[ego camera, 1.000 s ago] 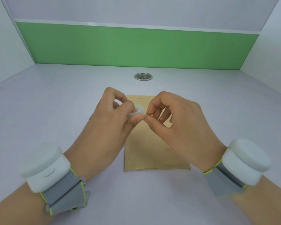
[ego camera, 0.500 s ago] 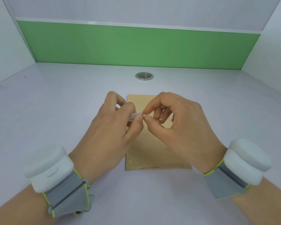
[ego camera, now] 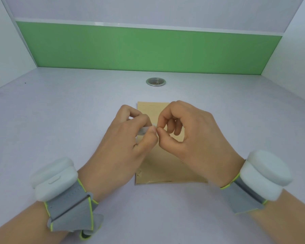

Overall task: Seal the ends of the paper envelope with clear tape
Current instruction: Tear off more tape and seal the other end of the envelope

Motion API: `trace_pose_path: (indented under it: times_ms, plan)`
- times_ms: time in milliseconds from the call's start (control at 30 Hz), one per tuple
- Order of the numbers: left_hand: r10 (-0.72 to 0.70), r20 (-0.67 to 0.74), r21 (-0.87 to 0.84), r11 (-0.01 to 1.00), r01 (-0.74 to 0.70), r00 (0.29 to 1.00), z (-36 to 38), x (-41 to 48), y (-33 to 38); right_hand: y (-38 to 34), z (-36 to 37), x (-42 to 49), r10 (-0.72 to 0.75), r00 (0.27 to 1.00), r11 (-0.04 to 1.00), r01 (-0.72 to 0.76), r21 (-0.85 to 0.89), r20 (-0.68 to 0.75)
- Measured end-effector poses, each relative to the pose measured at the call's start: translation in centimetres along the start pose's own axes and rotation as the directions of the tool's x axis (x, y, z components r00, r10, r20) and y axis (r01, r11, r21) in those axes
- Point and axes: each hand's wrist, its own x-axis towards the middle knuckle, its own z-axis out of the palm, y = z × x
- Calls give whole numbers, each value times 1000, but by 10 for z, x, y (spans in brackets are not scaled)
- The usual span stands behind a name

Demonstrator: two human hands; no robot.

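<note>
A brown paper envelope (ego camera: 163,170) lies flat on the pale desk, long side running away from me, its near end slightly torn at the left corner. Both hands hover above its middle. My left hand (ego camera: 125,143) grips a small roll of clear tape (ego camera: 143,130), mostly hidden by the fingers. My right hand (ego camera: 187,136) pinches thumb and forefinger together at the roll's edge, where the tape end sits; the tape itself is too clear to make out. Each wrist carries a white block on a grey strap.
A round metal cable grommet (ego camera: 156,82) sits in the desk beyond the envelope. A green back panel (ego camera: 148,51) and white side walls close in the desk (ego camera: 60,120) on three sides.
The left hand has turned the roll lower and edge-on, with less of it showing. The right fingertips stay pinched at its edge. The envelope has not moved.
</note>
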Motion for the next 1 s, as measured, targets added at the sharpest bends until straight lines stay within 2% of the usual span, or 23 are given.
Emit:
trace_pose_path:
  times_ms: [200, 433, 1000]
  plan:
    - [-78, -52, -123, 990, 71, 996, -2, 2, 5, -4, 2, -1, -78, 997, 995, 77, -56, -6]
    - [-169, -11, -237, 958, 162, 986, -6, 1, 10, -6, 4, 1, -212, 975, 960, 196, -200, -61]
    - [-296, -19, -88, 952, 293, 955, -6, 2, 9, 3, 15, 3, -230, 973, 941, 217, -259, -23]
